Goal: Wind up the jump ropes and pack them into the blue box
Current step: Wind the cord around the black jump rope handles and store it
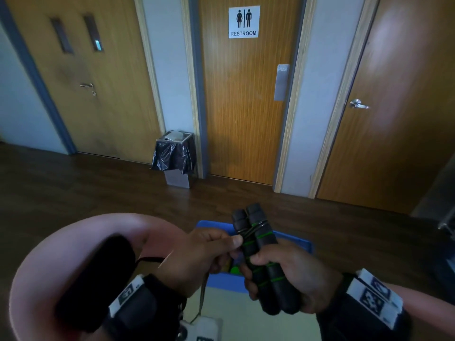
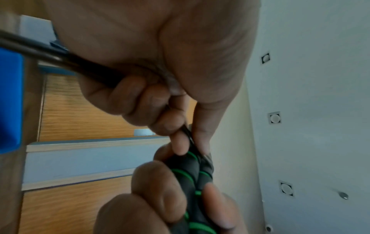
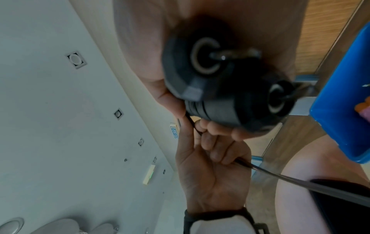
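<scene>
Two black jump-rope handles with green rings (image 1: 261, 254) are held side by side in my right hand (image 1: 290, 274), whose fingers curl around their lower half. A few turns of thin black rope (image 1: 253, 228) cross the handles near their top. My left hand (image 1: 209, 252) pinches that rope right beside the handles; the slack rope (image 2: 40, 52) runs away from the fist. The blue box (image 1: 298, 242) sits on the floor just behind and below both hands, mostly hidden by them. The right wrist view shows the handle end caps (image 3: 206, 57) close up and the blue box (image 3: 340, 95) at right.
A wooden restroom door (image 1: 246, 107) and two other doors face me across dark wood floor. A bin with a black bag (image 1: 174, 156) stands against the wall. A pale mat (image 1: 246, 316) lies under the box. A grey cabinet edge (image 1: 438, 198) is at right.
</scene>
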The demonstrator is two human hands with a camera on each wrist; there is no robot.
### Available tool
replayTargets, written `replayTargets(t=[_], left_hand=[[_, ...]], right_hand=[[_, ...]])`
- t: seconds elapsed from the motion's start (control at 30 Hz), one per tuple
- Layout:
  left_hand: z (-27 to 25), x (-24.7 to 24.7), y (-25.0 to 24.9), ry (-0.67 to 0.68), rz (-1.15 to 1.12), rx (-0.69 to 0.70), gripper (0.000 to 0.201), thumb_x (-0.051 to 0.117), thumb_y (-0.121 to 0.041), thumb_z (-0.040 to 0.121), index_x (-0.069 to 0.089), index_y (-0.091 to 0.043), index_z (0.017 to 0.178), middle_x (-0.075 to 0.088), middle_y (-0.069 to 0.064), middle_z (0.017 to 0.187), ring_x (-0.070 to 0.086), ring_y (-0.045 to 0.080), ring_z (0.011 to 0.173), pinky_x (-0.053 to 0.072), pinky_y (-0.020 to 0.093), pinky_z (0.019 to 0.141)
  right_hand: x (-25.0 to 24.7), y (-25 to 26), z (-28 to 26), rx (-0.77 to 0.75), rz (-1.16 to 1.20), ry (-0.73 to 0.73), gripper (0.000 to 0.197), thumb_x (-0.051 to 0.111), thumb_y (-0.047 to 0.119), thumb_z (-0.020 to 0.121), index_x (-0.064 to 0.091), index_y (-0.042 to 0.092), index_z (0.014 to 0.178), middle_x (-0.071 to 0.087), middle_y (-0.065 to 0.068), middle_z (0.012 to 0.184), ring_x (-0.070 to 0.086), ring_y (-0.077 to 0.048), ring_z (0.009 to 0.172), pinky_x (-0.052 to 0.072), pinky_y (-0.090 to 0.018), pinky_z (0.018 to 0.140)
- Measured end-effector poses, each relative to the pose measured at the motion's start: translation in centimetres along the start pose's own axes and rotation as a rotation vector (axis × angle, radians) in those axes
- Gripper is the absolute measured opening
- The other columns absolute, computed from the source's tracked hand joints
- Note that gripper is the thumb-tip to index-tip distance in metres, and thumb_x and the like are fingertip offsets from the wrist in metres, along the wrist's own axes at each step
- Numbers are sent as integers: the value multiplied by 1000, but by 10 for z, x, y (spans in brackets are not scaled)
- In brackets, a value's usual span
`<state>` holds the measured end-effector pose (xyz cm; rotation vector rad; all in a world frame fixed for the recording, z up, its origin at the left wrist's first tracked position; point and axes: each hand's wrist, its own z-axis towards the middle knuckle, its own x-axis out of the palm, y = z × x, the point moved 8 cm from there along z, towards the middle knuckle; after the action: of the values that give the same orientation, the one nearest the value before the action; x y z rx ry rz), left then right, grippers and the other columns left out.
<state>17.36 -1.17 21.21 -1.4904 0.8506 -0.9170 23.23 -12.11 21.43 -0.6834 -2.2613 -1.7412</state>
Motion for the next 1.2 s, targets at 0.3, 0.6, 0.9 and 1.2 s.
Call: replayTargets(t=[0.3,0.6,0.9,1.2], left_hand=[[3,22,0,-102,25,95,58,86,-52,62,52,-4,62,44,21,68,39,26,57,32,38,59],[-4,70,-52,128,-183,346,85,80,-51,73,45,-16,142,64,21,122,60,35,108,51,42,91],[-6,72,-80,11,-174,459,83,83,-57,65,57,-13,130,68,22,95,65,29,85,54,40,76],[-8,36,-72,-441,120,473,25,76,-35,77,66,-31,99,67,14,94,69,23,89,59,32,75]], right_hand=[[-6,5,-20,5,151,211,32,58,11,81,55,4,112,54,-16,81,55,-28,66,45,-40,71],[27,25,-32,-25,221,497,33,53,20,81,50,6,111,58,-7,78,58,-19,64,46,-31,69],[24,30,-31,-10,41,486,52,55,38,83,58,-6,111,72,-21,94,71,-32,82,57,-36,77],[-3,52,-28,-294,-884,-126,47,75,42,67,59,35,111,71,1,93,72,-19,82,61,-51,69]])
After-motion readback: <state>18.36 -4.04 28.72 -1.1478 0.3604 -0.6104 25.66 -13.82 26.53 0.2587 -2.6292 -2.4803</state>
